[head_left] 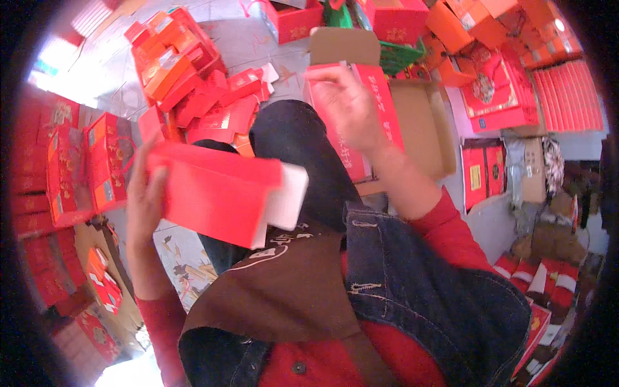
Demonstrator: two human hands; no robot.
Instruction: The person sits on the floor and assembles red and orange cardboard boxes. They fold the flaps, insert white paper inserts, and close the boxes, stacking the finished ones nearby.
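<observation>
My left hand (144,197) is shut on a red paper box (216,190), gripping its left end above my lap. The box lies tilted, and white inner flaps (293,197) stick out at its right end. Blurred a little by motion, my right hand (348,106) is raised over a long red carton (377,103) with white lettering. Its fingers point left, loosely bent and apart, and nothing shows in them. Beneath the right hand and forearm, the red carton sits beside an open brown cardboard box (422,129).
A heap of red and orange boxes (209,106) lies on the tiled floor ahead to the left. Red gift boxes (109,161) stand at far left. Orange boxes (451,29), a green crate (403,57) and a red gift box (500,90) are at the far right.
</observation>
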